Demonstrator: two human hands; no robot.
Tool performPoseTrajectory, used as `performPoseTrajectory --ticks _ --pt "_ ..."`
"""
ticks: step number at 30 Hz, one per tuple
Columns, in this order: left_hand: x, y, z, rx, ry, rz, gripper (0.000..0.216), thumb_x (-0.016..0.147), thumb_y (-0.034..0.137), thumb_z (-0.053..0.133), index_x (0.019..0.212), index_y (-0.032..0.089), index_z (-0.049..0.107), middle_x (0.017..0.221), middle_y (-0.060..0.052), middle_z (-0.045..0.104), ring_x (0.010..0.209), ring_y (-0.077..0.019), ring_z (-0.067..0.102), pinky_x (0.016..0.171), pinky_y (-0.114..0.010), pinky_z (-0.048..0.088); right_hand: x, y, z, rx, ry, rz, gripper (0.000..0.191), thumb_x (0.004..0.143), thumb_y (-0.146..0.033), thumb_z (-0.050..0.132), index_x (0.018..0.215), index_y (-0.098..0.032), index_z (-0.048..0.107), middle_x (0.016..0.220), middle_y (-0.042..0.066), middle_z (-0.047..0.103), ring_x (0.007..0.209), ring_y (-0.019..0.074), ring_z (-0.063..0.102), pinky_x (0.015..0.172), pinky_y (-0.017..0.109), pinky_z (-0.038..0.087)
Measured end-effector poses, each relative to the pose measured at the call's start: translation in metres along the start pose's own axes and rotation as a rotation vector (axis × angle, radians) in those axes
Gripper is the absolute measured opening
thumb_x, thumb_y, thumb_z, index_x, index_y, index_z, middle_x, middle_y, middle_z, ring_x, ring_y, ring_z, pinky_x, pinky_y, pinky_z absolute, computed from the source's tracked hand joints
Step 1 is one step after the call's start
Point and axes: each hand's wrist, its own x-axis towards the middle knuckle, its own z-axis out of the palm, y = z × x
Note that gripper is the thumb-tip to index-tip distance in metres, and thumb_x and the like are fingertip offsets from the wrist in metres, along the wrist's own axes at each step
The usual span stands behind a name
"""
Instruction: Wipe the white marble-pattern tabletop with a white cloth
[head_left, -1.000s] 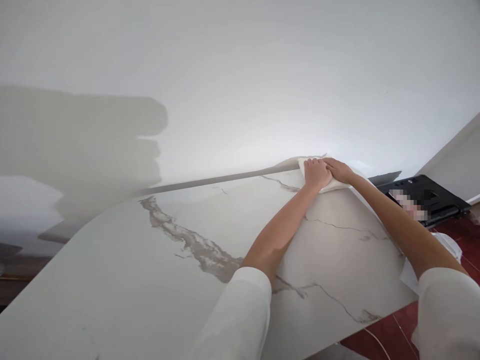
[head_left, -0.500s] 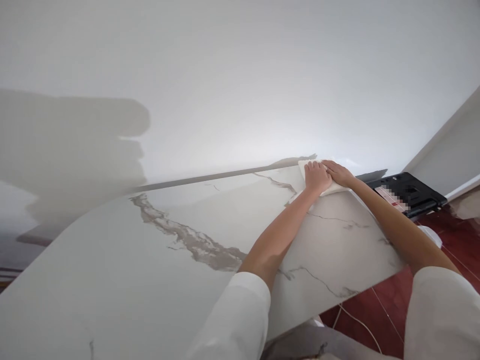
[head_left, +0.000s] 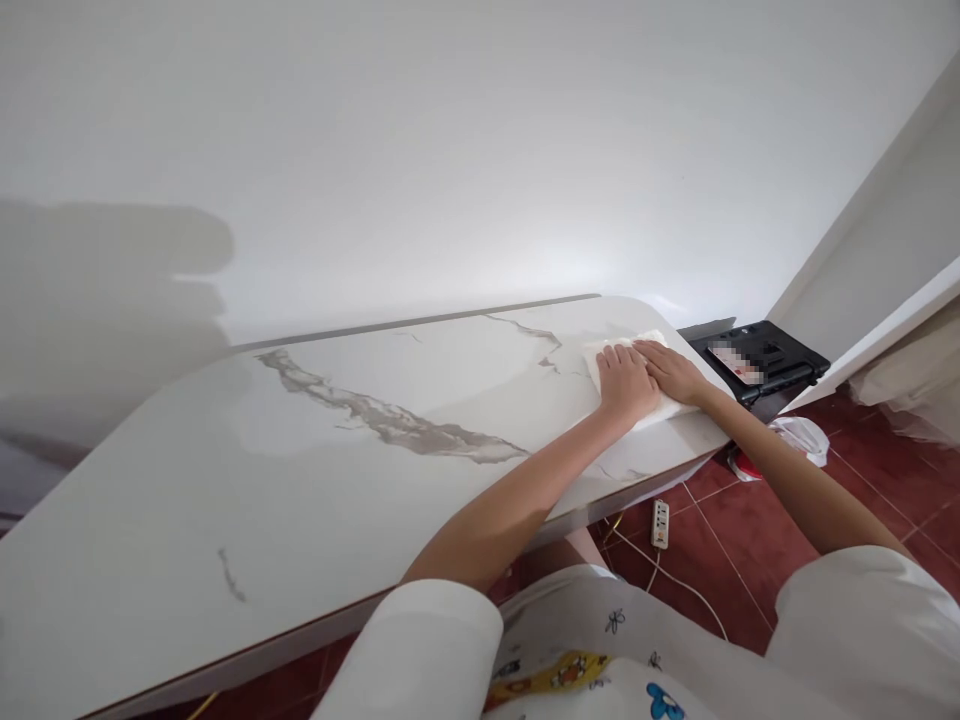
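Observation:
My left hand presses a folded white cloth down on the right part of a white marble-patterned tabletop. Its fingers are bent over the cloth. Beside it, my right hand bears on the same cloth, with its fingers pointing left and meeting the left hand's. The cloth lies near the rounded right end of the tabletop, and its middle is hidden under both hands.
A white wall rises behind the tabletop. Past the right end sits a black case-like object. On the red tiled floor are a power strip with a white cord and a white plastic bag.
Both hands have drawn the cloth back from the wall-side edge, towards me. My view has shifted, showing more of the tabletop's front edge and the floor.

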Motion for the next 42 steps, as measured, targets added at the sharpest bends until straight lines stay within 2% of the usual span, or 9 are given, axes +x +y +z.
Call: performPoseTrajectory --ticks 7,12,19,24,29,33,39,42 --pt "-0.042 0.013 -0.007 0.007 0.024 0.016 0.053 0.095 0.027 0.034 0.14 0.002 0.045 0.142 -0.02 0.05 0.134 -0.0348 0.04 0.112 -0.048 0.027 -0.037 -0.024 -0.003 -0.023 0.037 -0.041 0.055 0.103 -0.044 0.019 0.148 -0.024 0.043 0.147 0.007 0.053 0.14 0.0259 0.044 0.118 0.052 0.036" --pt "-0.065 0.024 -0.009 0.0 -0.006 -0.009 0.059 0.094 0.029 0.036 0.145 -0.001 0.039 0.149 -0.023 0.042 0.141 -0.0373 0.033 0.116 -0.05 0.023 -0.058 -0.035 -0.007 -0.001 0.017 -0.079 0.055 0.103 -0.043 0.02 0.148 -0.022 0.043 0.15 0.008 0.049 0.141 0.0256 0.042 0.119 0.052 0.034" --pt "-0.076 0.038 -0.003 -0.074 0.008 -0.006 0.063 0.092 0.028 0.042 0.145 -0.007 0.037 0.149 -0.031 0.038 0.143 -0.0423 0.029 0.117 -0.055 0.019 -0.078 -0.036 -0.013 0.07 0.024 -0.086 0.052 0.101 -0.041 0.025 0.147 -0.024 0.045 0.149 0.008 0.051 0.141 0.0268 0.042 0.118 0.055 0.035" --pt "-0.063 0.058 0.01 -0.104 0.018 0.031 0.066 0.091 0.03 0.042 0.146 -0.007 0.036 0.15 -0.031 0.037 0.142 -0.0419 0.029 0.117 -0.056 0.019 -0.089 -0.011 -0.017 0.086 0.058 0.003 0.054 0.1 -0.046 0.025 0.143 -0.025 0.051 0.148 0.008 0.052 0.139 0.0267 0.045 0.118 0.052 0.036" --pt "-0.043 0.07 0.016 -0.145 0.002 0.027 0.066 0.09 0.031 0.042 0.146 -0.005 0.036 0.15 -0.03 0.038 0.142 -0.0417 0.029 0.116 -0.057 0.019 -0.086 0.008 -0.027 0.103 0.022 0.099 0.054 0.098 -0.047 0.026 0.14 -0.025 0.053 0.146 0.008 0.054 0.137 0.0264 0.047 0.118 0.051 0.036" --pt "-0.02 0.06 0.017 -0.17 0.005 0.025 0.063 0.092 0.032 0.042 0.145 -0.001 0.04 0.147 -0.028 0.042 0.138 -0.0398 0.033 0.114 -0.055 0.021 -0.063 0.019 -0.027 0.089 -0.008 0.12 0.051 0.098 -0.046 0.028 0.138 -0.027 0.054 0.144 0.007 0.056 0.137 0.0255 0.047 0.117 0.05 0.037" --pt "0.026 0.035 0.02 -0.184 0.035 -0.043 0.052 0.091 0.029 0.043 0.137 0.006 0.049 0.135 -0.023 0.054 0.129 -0.0354 0.042 0.11 -0.05 0.025 -0.013 0.044 -0.015 0.04 -0.016 0.027 0.052 0.098 -0.046 0.023 0.135 -0.026 0.054 0.144 0.008 0.056 0.14 0.0237 0.044 0.117 0.048 0.037" --pt "0.046 0.022 0.02 -0.198 0.057 -0.077 0.049 0.092 0.026 0.041 0.136 0.008 0.05 0.133 -0.022 0.055 0.127 -0.0338 0.044 0.109 -0.048 0.025 0.015 0.048 -0.013 0.039 -0.039 0.063 0.051 0.098 -0.044 0.023 0.138 -0.025 0.049 0.146 0.009 0.054 0.14 0.0228 0.044 0.118 0.047 0.035"
